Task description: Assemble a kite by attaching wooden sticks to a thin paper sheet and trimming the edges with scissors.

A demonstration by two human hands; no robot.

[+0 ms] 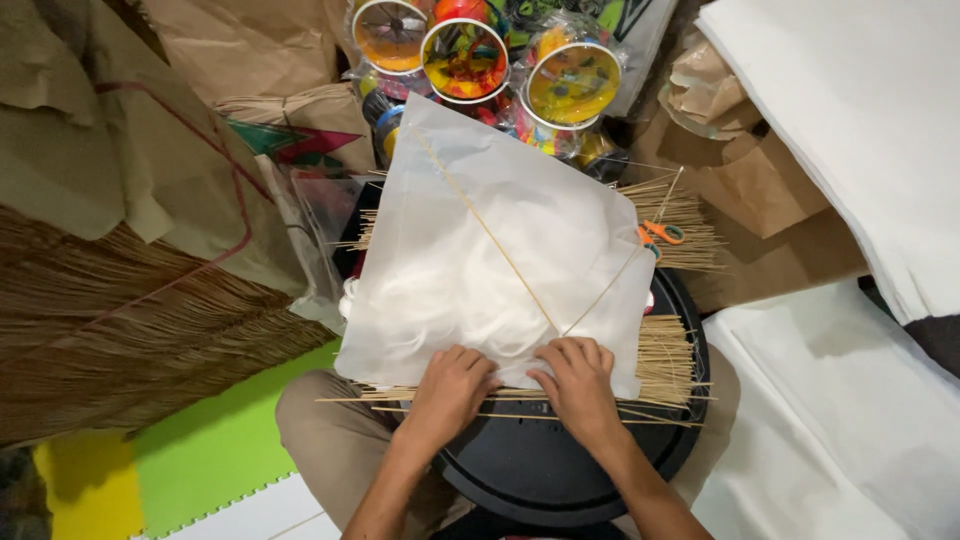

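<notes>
A white paper kite sheet (480,260) lies on a round black tray (540,470) across my lap, with two thin bamboo sticks (500,250) crossing on it. My left hand (450,390) presses the sheet's near edge with its fingers curled over the paper. Right beside it, my right hand (578,385) pinches the same edge where the sticks meet. Under the sheet, bundles of thin bamboo sticks (665,355) spread over the tray.
Orange-handled scissors (658,234) rest on sticks at the right. Colourful round spools in plastic (470,55) sit at the back. Stacked white paper (860,130) is on the right, brown paper (760,190) behind, a straw bundle (110,330) on the left, green and yellow mats (220,450) below.
</notes>
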